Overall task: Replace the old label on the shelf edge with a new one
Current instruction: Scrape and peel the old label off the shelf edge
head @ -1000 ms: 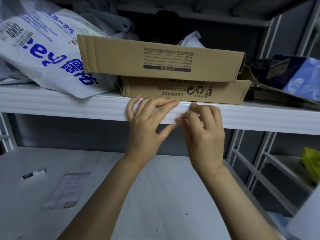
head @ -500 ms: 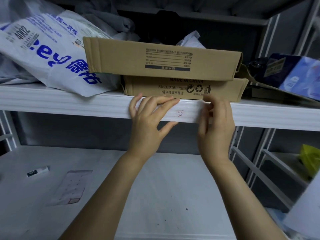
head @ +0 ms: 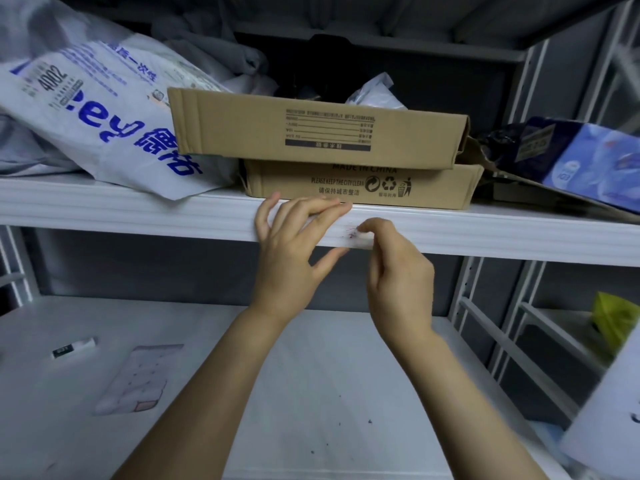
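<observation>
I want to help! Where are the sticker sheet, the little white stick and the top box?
sticker sheet (head: 138, 377), head view, its middle.
little white stick (head: 77, 347), head view, its middle.
top box (head: 235, 129), head view, front face.

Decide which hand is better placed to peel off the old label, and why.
Right hand: its curled fingers pinch the red-marked label; the left hand lies flat on the shelf edge.
</observation>
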